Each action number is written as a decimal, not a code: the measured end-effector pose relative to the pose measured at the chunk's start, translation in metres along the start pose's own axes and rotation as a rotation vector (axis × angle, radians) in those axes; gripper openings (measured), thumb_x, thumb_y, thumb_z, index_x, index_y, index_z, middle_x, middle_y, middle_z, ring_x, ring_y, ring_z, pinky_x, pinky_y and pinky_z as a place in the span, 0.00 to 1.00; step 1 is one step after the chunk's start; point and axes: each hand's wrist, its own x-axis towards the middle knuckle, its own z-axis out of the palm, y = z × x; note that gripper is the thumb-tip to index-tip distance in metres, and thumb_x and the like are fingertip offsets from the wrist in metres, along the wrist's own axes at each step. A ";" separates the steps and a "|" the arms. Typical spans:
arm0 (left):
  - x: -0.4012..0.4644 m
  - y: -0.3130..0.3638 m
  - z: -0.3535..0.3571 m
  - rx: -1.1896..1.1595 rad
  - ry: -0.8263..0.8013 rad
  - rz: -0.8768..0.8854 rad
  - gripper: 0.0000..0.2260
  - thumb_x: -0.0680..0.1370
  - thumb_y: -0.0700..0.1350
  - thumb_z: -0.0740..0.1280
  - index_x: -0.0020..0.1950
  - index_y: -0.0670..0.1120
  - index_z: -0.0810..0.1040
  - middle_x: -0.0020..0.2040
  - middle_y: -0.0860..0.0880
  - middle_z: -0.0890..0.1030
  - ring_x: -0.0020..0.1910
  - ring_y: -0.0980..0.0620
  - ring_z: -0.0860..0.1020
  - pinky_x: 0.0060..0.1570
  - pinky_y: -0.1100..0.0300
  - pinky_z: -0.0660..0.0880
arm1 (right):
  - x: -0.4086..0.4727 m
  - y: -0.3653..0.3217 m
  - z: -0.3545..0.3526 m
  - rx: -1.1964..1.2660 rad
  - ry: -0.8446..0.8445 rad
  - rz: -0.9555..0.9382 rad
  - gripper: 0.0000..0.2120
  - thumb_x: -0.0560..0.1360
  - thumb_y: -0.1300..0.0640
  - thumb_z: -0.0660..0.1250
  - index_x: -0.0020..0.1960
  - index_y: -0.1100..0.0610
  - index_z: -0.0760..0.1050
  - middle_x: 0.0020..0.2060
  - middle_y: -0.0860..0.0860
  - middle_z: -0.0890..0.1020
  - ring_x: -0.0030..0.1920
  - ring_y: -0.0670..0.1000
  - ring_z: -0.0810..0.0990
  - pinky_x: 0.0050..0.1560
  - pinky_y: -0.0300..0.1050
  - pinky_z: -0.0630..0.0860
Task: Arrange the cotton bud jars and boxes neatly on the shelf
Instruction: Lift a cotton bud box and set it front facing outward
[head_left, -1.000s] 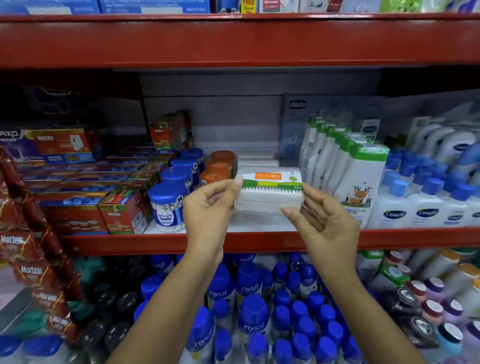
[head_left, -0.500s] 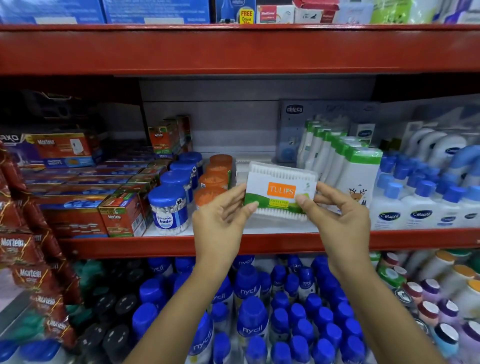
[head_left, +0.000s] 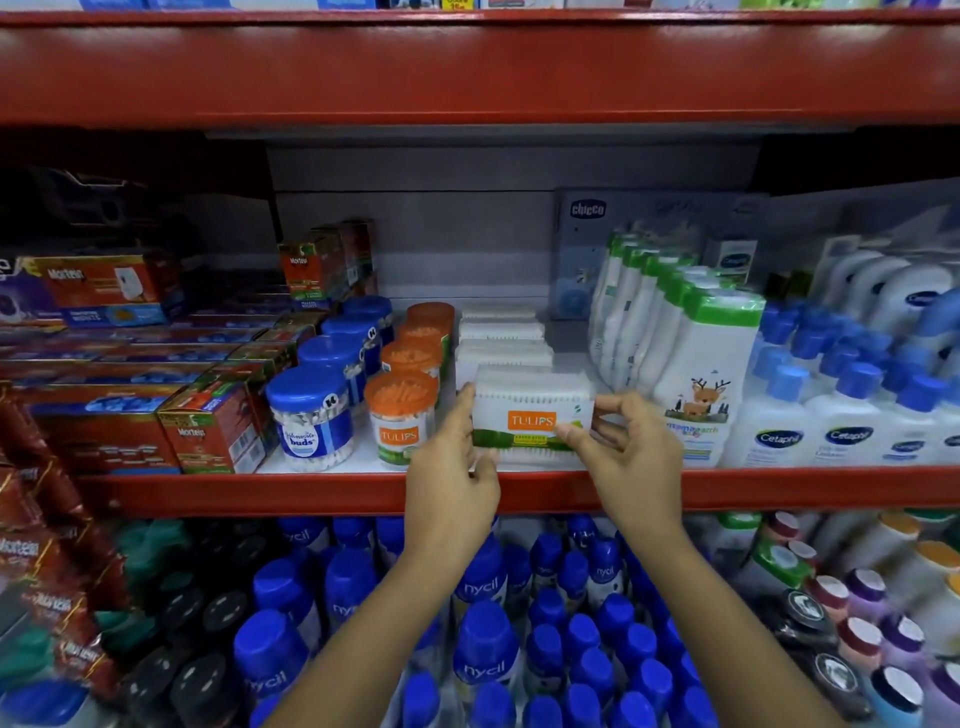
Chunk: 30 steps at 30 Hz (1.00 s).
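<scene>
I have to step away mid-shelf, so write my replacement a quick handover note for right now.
Left hand and right hand both grip the Tulips box, label forward, at the shelf edge.
Done: blue-lid jars and orange-lid jars stand in rows; more white boxes are lined up behind.
Left: seat this box squarely in front of its row, then let go.

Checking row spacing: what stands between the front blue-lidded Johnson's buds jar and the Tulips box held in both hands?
In the head view, the front orange-lidded Tulips jar stands between the blue-lidded jar and the Tulips box; the left hand overlaps its right edge.
</scene>
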 end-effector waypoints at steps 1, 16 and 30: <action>0.002 -0.001 0.001 0.017 0.006 0.005 0.31 0.77 0.33 0.64 0.77 0.52 0.59 0.68 0.48 0.75 0.62 0.59 0.73 0.60 0.66 0.70 | 0.002 0.002 0.001 -0.032 -0.009 -0.008 0.12 0.69 0.55 0.76 0.47 0.51 0.73 0.47 0.50 0.80 0.48 0.45 0.81 0.44 0.30 0.77; 0.021 0.000 -0.004 0.331 -0.060 0.026 0.28 0.76 0.43 0.69 0.73 0.46 0.62 0.60 0.44 0.79 0.57 0.46 0.79 0.55 0.49 0.79 | 0.015 0.001 0.004 -0.266 -0.094 -0.052 0.15 0.69 0.52 0.76 0.50 0.58 0.75 0.45 0.54 0.85 0.45 0.50 0.84 0.46 0.51 0.82; 0.012 0.004 -0.018 0.500 -0.014 0.136 0.15 0.77 0.44 0.65 0.63 0.42 0.73 0.46 0.46 0.81 0.44 0.48 0.79 0.38 0.60 0.72 | 0.000 -0.006 0.003 -0.277 -0.167 -0.040 0.26 0.73 0.50 0.72 0.68 0.57 0.70 0.58 0.54 0.82 0.56 0.51 0.81 0.54 0.52 0.80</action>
